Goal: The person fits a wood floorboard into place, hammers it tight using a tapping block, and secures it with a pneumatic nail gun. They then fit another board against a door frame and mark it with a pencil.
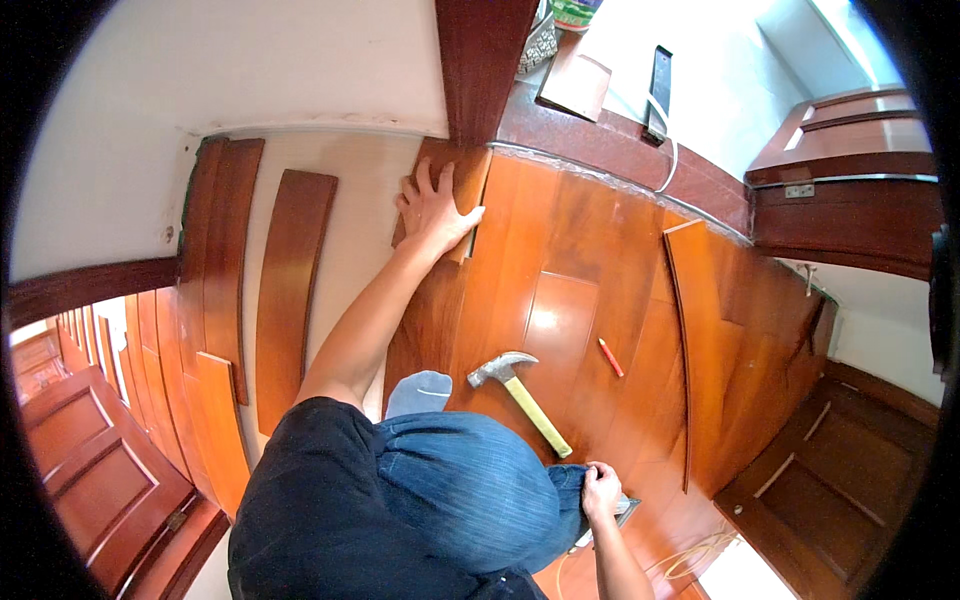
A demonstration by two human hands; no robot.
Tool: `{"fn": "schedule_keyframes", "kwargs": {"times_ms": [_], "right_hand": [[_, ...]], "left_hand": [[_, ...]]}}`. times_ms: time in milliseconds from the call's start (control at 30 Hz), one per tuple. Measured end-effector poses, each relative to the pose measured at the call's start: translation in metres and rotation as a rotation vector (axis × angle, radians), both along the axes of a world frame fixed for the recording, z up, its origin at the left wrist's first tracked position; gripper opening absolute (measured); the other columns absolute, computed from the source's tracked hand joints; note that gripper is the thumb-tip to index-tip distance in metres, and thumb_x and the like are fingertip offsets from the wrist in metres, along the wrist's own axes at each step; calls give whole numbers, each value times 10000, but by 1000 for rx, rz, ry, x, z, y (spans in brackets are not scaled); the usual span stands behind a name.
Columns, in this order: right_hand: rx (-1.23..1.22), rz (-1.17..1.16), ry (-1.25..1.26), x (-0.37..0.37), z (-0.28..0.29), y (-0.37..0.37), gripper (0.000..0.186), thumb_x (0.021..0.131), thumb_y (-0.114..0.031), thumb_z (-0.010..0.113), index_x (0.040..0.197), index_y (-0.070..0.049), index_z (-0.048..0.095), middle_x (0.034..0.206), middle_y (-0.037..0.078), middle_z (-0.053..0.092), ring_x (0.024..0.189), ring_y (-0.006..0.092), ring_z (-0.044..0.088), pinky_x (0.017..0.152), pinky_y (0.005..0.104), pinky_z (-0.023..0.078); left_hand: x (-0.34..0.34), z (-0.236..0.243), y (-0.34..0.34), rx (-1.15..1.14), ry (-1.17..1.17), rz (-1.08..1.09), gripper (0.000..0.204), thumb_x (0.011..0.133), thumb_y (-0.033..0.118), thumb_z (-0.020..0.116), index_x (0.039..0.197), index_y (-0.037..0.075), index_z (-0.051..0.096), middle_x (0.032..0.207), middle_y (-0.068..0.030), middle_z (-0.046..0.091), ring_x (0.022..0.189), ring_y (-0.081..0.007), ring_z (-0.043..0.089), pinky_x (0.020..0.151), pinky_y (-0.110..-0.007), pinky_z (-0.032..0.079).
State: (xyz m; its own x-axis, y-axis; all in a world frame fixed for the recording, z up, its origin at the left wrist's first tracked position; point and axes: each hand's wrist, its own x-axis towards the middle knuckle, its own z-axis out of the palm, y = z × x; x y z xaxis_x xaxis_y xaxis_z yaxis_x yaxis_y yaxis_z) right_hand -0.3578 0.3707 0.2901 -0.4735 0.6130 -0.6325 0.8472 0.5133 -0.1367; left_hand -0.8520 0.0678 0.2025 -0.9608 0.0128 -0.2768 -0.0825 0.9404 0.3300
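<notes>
My left hand [437, 207] lies with its fingers spread on a short reddish-brown floorboard [432, 158] beside the door post, its thumb reaching over the right edge. A narrow gap shows along that edge. My right hand [602, 490] is closed at my bent knee, pinching the cloth of the blue jeans [572, 500]. Just beyond it, a metal-edged tool [627, 508] is partly hidden, its kind unclear. A claw hammer [520, 395] with a yellow handle rests on the laid boards, and a red pencil [611, 358] is to its right.
One loose plank [295, 270] lies left on the pale underlay [350, 200]; another long plank [685, 340] lies on the right. The dark door post [478, 70] and stone threshold [600, 150] bound the far side. A black bar [658, 95] with a white strap lies beyond. A cord [700, 550] coils lower right.
</notes>
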Motion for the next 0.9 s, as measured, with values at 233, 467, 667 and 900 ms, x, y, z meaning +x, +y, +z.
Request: {"fn": "schedule_keyframes", "kwargs": {"times_ms": [233,467,667,900], "right_hand": [[-8,34,-50,-10,-4,3,296,947,-247,611,1080,-50,788,1162,196,744,1100,363,702,1003,434,532],[-14,17,-68,-11,-4,4,286,947,-239,609,1062,-47,788,1146,201,744,1092,375,700,996,440,532],[-8,48,-45,-6,-8,6,287,949,-245,609,1056,-49,790,1146,205,744,1090,378,700,995,444,532],[15,57,-55,-10,-4,3,285,952,-244,613,1062,-47,788,1146,208,743,1085,379,704,991,448,536]], "left_hand": [[5,-10,1,33,119,33,965,791,544,818,1580,142,435,1659,-219,232,1458,-490,260,1166,-665,261],[10,-18,-3,89,185,35,938,767,525,848,1540,140,484,1640,-207,267,1448,-490,270,1157,-680,263],[11,-16,-1,100,183,51,925,755,523,860,1522,149,505,1626,-201,288,1458,-492,262,1152,-686,267],[15,-23,1,94,204,60,914,763,526,858,1520,151,509,1620,-206,298,1456,-494,265,1152,-679,270]]}}
